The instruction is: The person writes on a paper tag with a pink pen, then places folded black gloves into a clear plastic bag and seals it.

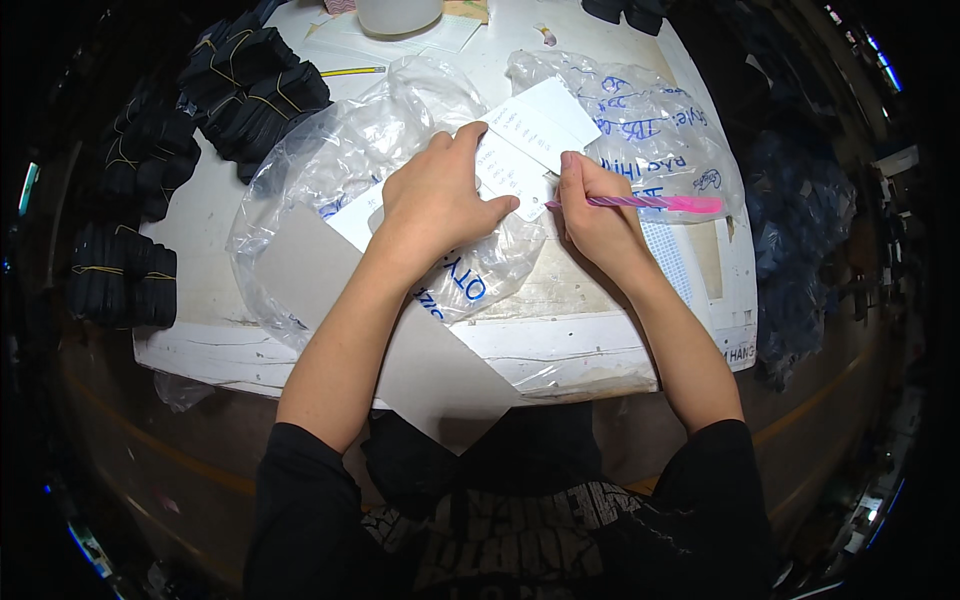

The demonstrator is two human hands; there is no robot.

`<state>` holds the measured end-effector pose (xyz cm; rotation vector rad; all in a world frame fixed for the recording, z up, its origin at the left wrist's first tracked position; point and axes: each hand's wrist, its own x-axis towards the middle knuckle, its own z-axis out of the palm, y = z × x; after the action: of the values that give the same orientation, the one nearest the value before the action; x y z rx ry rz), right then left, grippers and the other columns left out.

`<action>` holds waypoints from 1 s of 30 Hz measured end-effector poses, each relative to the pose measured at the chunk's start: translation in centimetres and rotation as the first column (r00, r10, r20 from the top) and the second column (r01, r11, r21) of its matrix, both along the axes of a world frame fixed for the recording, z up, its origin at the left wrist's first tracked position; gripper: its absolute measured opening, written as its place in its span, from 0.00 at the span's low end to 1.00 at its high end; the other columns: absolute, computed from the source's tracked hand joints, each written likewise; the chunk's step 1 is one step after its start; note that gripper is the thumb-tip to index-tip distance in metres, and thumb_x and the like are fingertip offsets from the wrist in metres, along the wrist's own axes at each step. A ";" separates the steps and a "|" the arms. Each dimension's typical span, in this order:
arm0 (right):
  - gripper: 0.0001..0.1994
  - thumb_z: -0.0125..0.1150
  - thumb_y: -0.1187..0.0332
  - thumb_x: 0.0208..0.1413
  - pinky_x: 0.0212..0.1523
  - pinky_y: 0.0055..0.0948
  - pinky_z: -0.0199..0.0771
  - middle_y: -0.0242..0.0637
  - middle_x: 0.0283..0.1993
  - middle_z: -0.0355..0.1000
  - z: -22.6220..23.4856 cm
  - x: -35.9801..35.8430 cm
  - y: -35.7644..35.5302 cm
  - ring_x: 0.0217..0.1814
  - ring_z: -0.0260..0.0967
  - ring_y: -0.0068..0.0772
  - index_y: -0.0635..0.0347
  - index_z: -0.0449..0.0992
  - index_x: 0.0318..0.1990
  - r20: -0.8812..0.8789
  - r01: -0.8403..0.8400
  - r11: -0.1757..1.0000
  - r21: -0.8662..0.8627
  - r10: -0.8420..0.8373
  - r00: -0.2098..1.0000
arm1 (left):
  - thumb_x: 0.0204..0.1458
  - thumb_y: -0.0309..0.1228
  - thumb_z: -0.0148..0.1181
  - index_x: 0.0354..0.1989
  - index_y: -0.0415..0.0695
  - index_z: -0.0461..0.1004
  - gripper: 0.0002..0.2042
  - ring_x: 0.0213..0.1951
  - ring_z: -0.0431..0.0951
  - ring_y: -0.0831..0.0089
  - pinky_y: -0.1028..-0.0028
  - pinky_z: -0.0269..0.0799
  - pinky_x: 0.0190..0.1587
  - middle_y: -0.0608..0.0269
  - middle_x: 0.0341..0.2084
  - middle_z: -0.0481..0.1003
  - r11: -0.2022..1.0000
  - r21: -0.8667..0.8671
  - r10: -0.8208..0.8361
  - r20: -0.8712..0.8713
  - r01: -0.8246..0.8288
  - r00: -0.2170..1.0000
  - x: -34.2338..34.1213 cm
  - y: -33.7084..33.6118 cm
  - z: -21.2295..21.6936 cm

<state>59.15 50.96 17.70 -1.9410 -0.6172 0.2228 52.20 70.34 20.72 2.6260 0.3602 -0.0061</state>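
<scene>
My right hand (pixel 600 210) grips a pink pen (pixel 690 204), its tip end pointing left over the small white paper tag (pixel 510 160) that bears handwriting. Thumb and forefinger apart, my left hand (pixel 430 200) lies over the left edge of this tag. Another white card (pixel 560 110) sits just beyond it. Under my hands spreads a clear plastic bag (pixel 310 180) marked in blue, and a second clear bag (pixel 660 130) with blue writing lies to the right. A grey cardboard sheet (pixel 430 375) runs beneath my left forearm and juts past the table's front edge.
Black folded bundles (pixel 255 95) tied with rubber bands pile up along the left side of the white table (pixel 210 345). A yellow pencil (pixel 352 71) lies near them. At the back stands a whitish round container (pixel 398 14). A printed sheet (pixel 668 262) shows beside my right forearm.
</scene>
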 end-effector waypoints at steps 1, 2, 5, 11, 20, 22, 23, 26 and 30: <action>0.19 0.48 0.64 0.79 0.34 0.36 0.70 0.45 0.26 0.74 0.0 0.0 0.0 0.28 0.68 0.29 0.70 0.75 0.38 0.009 0.000 1.000 -0.013 0.000 1.000 | 0.46 0.49 0.78 0.72 0.46 0.68 0.44 0.58 0.81 0.52 0.57 0.77 0.59 0.48 0.59 0.78 1.000 0.005 -0.002 -0.004 0.002 1.000 0.0 0.0 0.0; 0.19 0.48 0.64 0.79 0.34 0.36 0.70 0.45 0.26 0.73 0.0 0.1 0.0 0.28 0.68 0.29 0.70 0.74 0.38 0.018 0.001 1.000 -0.026 0.000 1.000 | 0.46 0.48 0.78 0.72 0.46 0.68 0.44 0.59 0.81 0.52 0.57 0.77 0.60 0.48 0.59 0.78 1.000 0.003 -0.001 -0.010 0.001 1.000 0.0 0.0 0.0; 0.18 0.47 0.64 0.79 0.34 0.37 0.69 0.45 0.26 0.73 0.0 0.2 0.0 0.28 0.67 0.30 0.70 0.75 0.38 -0.002 0.002 1.000 -0.018 -0.002 1.000 | 0.46 0.48 0.78 0.72 0.46 0.68 0.44 0.59 0.81 0.52 0.57 0.77 0.60 0.48 0.59 0.78 1.000 0.003 -0.003 -0.004 0.003 1.000 0.0 0.0 -0.1; 0.19 0.46 0.64 0.79 0.34 0.39 0.69 0.46 0.25 0.71 -0.1 0.2 0.1 0.27 0.67 0.33 0.69 0.72 0.36 0.023 0.019 1.000 -0.006 -0.019 1.000 | 0.46 0.48 0.78 0.72 0.46 0.69 0.44 0.58 0.81 0.52 0.57 0.77 0.60 0.48 0.59 0.78 1.000 -0.004 -0.004 0.007 0.004 1.000 0.0 0.0 0.0; 0.22 0.45 0.61 0.80 0.25 0.32 0.67 0.37 0.22 0.70 -0.8 0.1 -0.5 0.21 0.66 0.24 0.66 0.72 0.32 -0.072 0.036 0.999 0.040 -0.033 0.997 | 0.47 0.50 0.76 0.73 0.46 0.67 0.44 0.57 0.81 0.49 0.56 0.79 0.57 0.46 0.56 0.78 1.000 -0.003 -0.022 0.021 0.022 1.000 -0.1 0.3 -0.6; 0.23 0.44 0.59 0.81 0.20 0.28 0.65 0.32 0.21 0.69 -1.1 0.5 -0.5 0.19 0.65 0.21 0.63 0.71 0.31 -0.100 0.073 0.997 0.014 -0.072 0.992 | 0.46 0.49 0.77 0.72 0.46 0.67 0.44 0.54 0.82 0.48 0.55 0.80 0.54 0.46 0.53 0.78 0.999 -0.026 -0.024 0.045 0.025 0.999 -0.3 0.5 -0.7; 0.23 0.45 0.58 0.80 0.19 0.27 0.66 0.32 0.21 0.68 -1.1 0.7 -0.6 0.19 0.65 0.21 0.61 0.71 0.31 -0.145 0.034 0.991 0.126 -0.015 0.989 | 0.45 0.48 0.78 0.72 0.45 0.67 0.45 0.53 0.83 0.47 0.55 0.80 0.52 0.45 0.53 0.78 0.999 -0.035 -0.035 0.051 0.037 0.998 -0.3 0.6 -0.7; 0.21 0.45 0.55 0.80 0.19 0.25 0.67 0.28 0.20 0.64 -1.0 1.3 -1.0 0.18 0.61 0.19 0.58 0.70 0.34 -0.232 0.002 0.973 0.229 0.053 0.971 | 0.44 0.50 0.80 0.71 0.43 0.66 0.47 0.52 0.83 0.47 0.55 0.81 0.50 0.44 0.49 0.78 0.995 -0.082 -0.040 0.117 0.050 0.992 -0.6 0.8 -0.7; 0.20 0.44 0.53 0.80 0.19 0.21 0.65 0.24 0.23 0.60 -0.6 1.5 -1.8 0.20 0.54 0.14 0.58 0.72 0.38 -0.180 -0.014 0.968 0.250 0.060 0.982 | 0.54 0.44 0.74 0.65 0.43 0.71 0.33 0.50 0.83 0.49 0.56 0.81 0.51 0.47 0.47 0.79 0.979 -0.201 0.038 0.291 0.022 0.956 -0.6 1.1 -0.6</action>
<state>60.66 49.12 17.10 -1.6467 -0.5311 0.3309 51.65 71.41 20.15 2.3771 0.2514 0.3311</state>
